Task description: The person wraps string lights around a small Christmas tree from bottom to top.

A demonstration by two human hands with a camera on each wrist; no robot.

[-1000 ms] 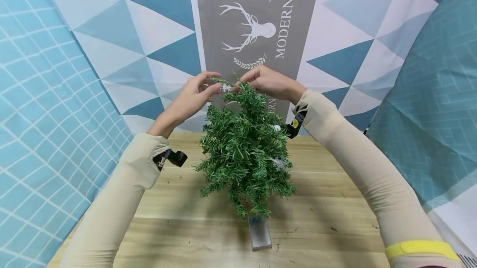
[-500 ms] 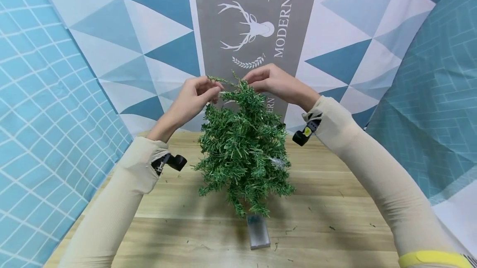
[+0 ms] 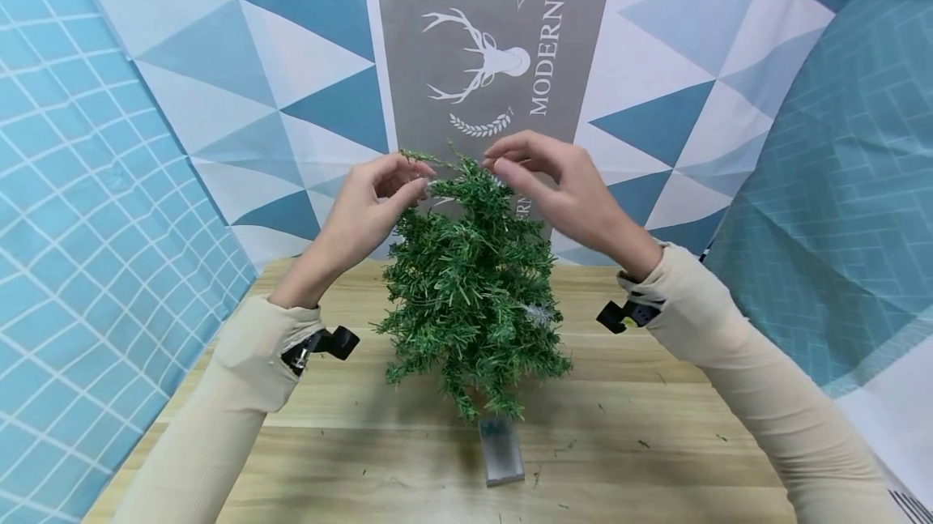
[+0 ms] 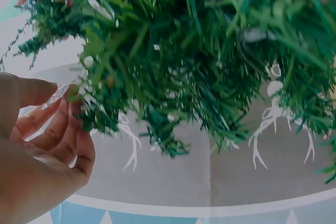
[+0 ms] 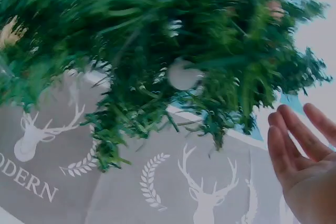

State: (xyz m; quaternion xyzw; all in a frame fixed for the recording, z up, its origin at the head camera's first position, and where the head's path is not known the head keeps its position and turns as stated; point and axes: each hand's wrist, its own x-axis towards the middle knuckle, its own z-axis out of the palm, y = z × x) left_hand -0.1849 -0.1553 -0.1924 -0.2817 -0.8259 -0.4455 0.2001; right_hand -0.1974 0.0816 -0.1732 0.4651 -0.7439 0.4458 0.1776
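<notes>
A small artificial Christmas tree (image 3: 470, 297) stands upright on the wooden table in the head view. My left hand (image 3: 368, 204) is at the upper left of its top. In the left wrist view, the thumb and fingers pinch a clear, glittery snowflake ornament (image 4: 59, 95) against a branch tip. My right hand (image 3: 557, 184) is beside the treetop on the right. Its fingers (image 5: 310, 142) are loosely extended and hold nothing in the right wrist view. A clear snowflake (image 3: 538, 314) sits on the tree's lower right, and a white ball (image 5: 184, 74) hangs among the branches.
A short grey rectangular block (image 3: 501, 453) lies at the front foot of the tree. Green needle scraps are scattered on the wooden table (image 3: 619, 459). Patterned cloth (image 3: 649, 46) hangs behind, with blue grid cloth (image 3: 95, 224) on the left.
My right hand has drawn away from the treetop toward the right, and its fingers have loosened. The left hand has closed on the snowflake at the upper left branch and stays there.
</notes>
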